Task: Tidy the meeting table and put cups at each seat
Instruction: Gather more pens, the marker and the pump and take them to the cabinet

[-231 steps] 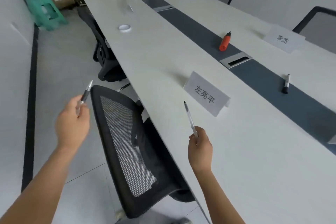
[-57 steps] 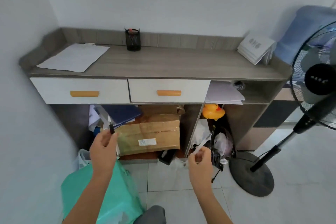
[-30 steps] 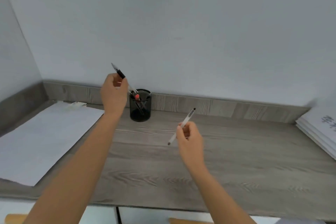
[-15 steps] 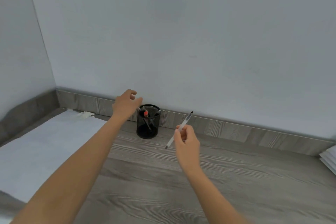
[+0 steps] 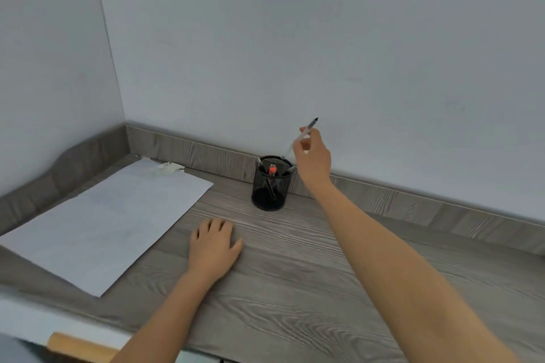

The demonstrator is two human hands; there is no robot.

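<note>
A black mesh pen holder (image 5: 270,186) stands near the back edge of a grey wood-grain cabinet top (image 5: 295,274). Several pens lean inside it, one with a red end. My right hand (image 5: 313,155) hovers just above and to the right of the holder. It pinches a thin clear pen (image 5: 305,132) that slants with its dark tip up and its lower end over the holder's rim. My left hand (image 5: 213,244) lies flat, palm down, on the cabinet top in front of the holder and holds nothing.
A large white sheet of paper (image 5: 100,224) lies on the left part of the cabinet top. A raised wood lip (image 5: 191,150) runs along the back and left side against the grey wall. An orange drawer handle (image 5: 79,346) shows at the bottom edge.
My left hand has come down from the pen holder and now rests flat on the top. My right hand has moved up and right over the holder with the clear pen.
</note>
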